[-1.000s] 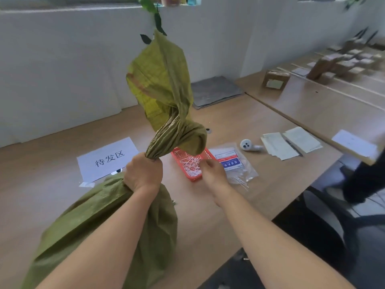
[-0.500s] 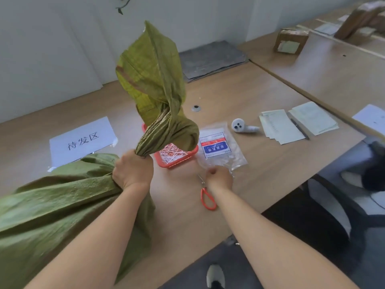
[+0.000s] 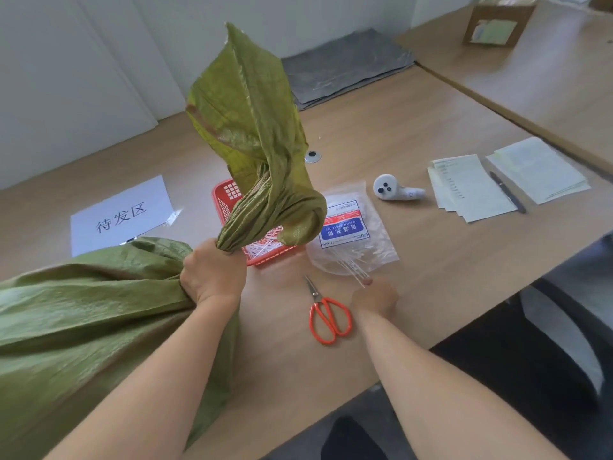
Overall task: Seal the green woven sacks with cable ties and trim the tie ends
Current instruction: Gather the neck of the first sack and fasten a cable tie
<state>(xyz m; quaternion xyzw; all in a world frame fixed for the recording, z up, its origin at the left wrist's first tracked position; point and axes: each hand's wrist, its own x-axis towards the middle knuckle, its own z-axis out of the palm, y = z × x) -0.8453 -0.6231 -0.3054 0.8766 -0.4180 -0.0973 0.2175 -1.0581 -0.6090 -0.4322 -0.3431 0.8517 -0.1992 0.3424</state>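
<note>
At the sack's twisted neck, your left hand (image 3: 212, 275) is clenched tight around the gathered weave of the green woven sack (image 3: 93, 313), whose body slumps on the wooden table (image 3: 381, 127) toward you and to your left, its loose mouth standing up above your fist. Your right hand (image 3: 374, 298) pinches white cable ties (image 3: 353, 272) at the open end of the clear tie packet (image 3: 351, 234); how many are between the fingertips I cannot tell. Draw out just one, and keep the twist locked low so the tie can sit just above your fist, where the neck is narrowest. The orange-handled scissors (image 3: 326, 313) lie just beside your right hand, points away from you, ready for trimming. Behind the neck sits a red basket (image 3: 232, 207) of ties, partly hidden by the drooping fabric. Your clearest working room is the bare tabletop between scissors and sack; the table edge runs close along your right forearm, so mind the packet does not slide off
</note>
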